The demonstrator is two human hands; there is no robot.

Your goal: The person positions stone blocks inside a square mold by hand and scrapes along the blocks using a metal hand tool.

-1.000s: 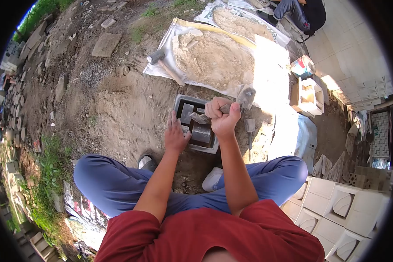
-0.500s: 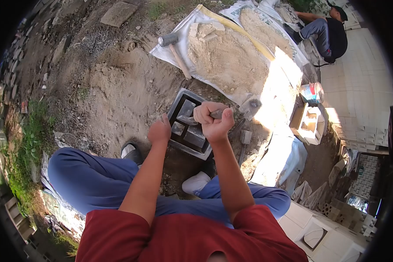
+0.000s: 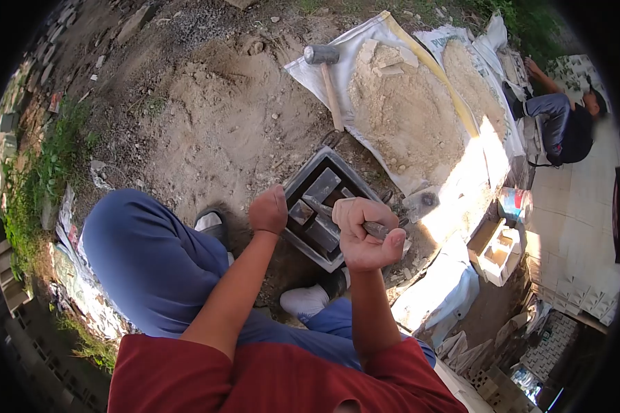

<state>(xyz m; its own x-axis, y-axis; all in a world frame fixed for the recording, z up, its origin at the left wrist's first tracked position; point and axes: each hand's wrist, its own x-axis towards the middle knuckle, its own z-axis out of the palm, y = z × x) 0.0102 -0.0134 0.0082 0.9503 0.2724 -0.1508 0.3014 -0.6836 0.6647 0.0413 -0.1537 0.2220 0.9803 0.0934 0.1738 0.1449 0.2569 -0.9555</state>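
Observation:
My right hand (image 3: 366,230) is closed around the handle of a small trowel (image 3: 317,206), whose narrow blade points left over a grey metal block mold (image 3: 312,258). Inside the rectangular frame are several grey raised blocks with dark gaps between them. At the mold's left corner is my left hand (image 3: 269,208), curled like a fist beside the rim. Its fingertips are turned away, so what they grip, if anything, is hidden. The mold lies on the ground before my feet, tilted diagonally in view.
A mallet (image 3: 332,96) lies with its handle toward the mold, on the edge of a sack spread with pale sand (image 3: 399,113). To the right are a bucket (image 3: 515,204) and a pale hollow block (image 3: 499,256). Another person (image 3: 565,124) sits at the upper right.
The view has turned, so the ground and mold appear shifted and rotated. My left hand's finger, stretched along the rim before, is now curled in. The trowel stays in my right hand over the mold.

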